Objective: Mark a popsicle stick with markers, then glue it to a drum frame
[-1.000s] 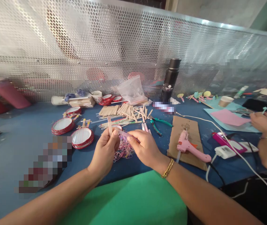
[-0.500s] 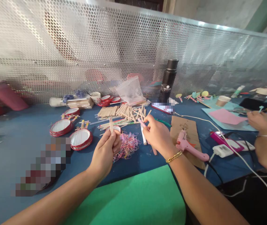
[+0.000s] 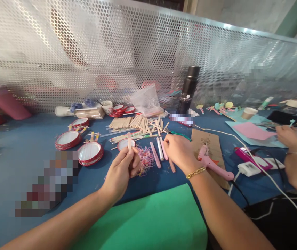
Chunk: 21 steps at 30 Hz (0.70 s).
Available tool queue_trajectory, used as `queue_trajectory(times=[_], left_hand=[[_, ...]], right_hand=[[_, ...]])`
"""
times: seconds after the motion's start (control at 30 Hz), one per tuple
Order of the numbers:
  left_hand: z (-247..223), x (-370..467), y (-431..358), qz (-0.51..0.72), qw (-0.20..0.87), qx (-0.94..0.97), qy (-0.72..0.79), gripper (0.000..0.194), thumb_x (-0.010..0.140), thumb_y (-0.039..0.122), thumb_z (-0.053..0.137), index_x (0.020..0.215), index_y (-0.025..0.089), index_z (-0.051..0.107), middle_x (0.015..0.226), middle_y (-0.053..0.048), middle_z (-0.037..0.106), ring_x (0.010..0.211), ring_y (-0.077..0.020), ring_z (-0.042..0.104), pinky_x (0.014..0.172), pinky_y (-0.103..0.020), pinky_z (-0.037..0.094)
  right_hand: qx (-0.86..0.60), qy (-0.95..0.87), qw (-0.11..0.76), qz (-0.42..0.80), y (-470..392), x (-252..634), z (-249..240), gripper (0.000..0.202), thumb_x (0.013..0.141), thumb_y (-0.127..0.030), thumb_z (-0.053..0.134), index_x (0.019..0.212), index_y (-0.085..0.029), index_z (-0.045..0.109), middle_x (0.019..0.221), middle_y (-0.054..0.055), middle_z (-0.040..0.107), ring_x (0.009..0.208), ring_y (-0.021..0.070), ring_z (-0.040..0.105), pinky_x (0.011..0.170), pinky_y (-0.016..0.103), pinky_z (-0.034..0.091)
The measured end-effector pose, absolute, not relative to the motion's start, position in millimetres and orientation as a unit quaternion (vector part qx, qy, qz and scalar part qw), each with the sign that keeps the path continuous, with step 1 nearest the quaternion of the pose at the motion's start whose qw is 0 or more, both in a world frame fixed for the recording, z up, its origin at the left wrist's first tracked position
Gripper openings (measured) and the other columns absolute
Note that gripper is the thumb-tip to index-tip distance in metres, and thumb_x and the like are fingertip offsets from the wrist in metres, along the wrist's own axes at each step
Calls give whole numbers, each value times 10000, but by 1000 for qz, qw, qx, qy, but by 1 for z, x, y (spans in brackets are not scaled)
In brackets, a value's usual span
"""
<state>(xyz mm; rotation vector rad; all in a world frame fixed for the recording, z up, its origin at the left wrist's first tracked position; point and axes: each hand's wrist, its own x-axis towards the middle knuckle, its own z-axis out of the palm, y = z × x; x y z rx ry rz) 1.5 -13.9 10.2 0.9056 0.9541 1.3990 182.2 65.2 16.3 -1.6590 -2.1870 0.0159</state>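
Note:
My left hand (image 3: pixel 121 170) is closed around a wooden craft stick (image 3: pixel 129 140), which points upward from between thumb and fingers. My right hand (image 3: pixel 181 152), with a gold bracelet at the wrist, is curled over a pink marker (image 3: pixel 163 148) on the blue table; its fingertips are partly hidden. Just left of it lie a white marker (image 3: pixel 160 148) and another pink marker (image 3: pixel 155 155). A brownish-pink stick (image 3: pixel 173 166) lies beneath the hand. Behind my left hand are a tangle of thin pastel loops (image 3: pixel 146 160) and a round red-rimmed piece (image 3: pixel 123 144).
Loose craft sticks (image 3: pixel 145 125) lie beyond my hands. Stacks of red-rimmed discs (image 3: pixel 89 154) stand left. A pink glue gun (image 3: pixel 212 163) rests on cardboard (image 3: pixel 198 137), near a black flask (image 3: pixel 189 88). A green sheet (image 3: pixel 148 218) lies in front. Another person's hand (image 3: pixel 291 135) is at right.
The pink marker that my right hand held now lies left of the white one. My right hand has lowered to another pink marker. My left hand has shifted slightly right with the stick.

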Motion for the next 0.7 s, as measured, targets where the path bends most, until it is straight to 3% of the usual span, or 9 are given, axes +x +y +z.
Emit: queue_trajectory(times=[0.17, 0.4, 0.7], left_hand=[[8, 2, -15, 592, 572, 399, 405, 187, 959, 317, 544, 823, 190, 562, 587, 59, 428, 448, -62, 330, 436, -188, 244], [5, 2, -15, 586, 579, 408, 393, 205, 980, 320, 514, 832, 185, 558, 584, 63, 411, 457, -61, 306, 438, -188, 232], [4, 1, -14, 583, 576, 413, 398, 212, 963, 333, 549, 816, 180, 551, 596, 65, 421, 461, -56, 330, 447, -191, 242]], right_hand=[[-620, -772, 138, -2, 71, 190, 21, 182, 867, -168, 585, 768, -156, 738, 811, 137, 751, 772, 253, 695, 605, 309, 397], [-650, -757, 66, 18, 71, 188, 22, 225, 869, -262, 596, 857, -133, 781, 896, 177, 766, 858, 272, 728, 690, 306, 490], [-647, -760, 40, 51, 71, 184, 24, 222, 837, -251, 607, 860, -113, 779, 917, 207, 768, 891, 270, 732, 715, 292, 497]])
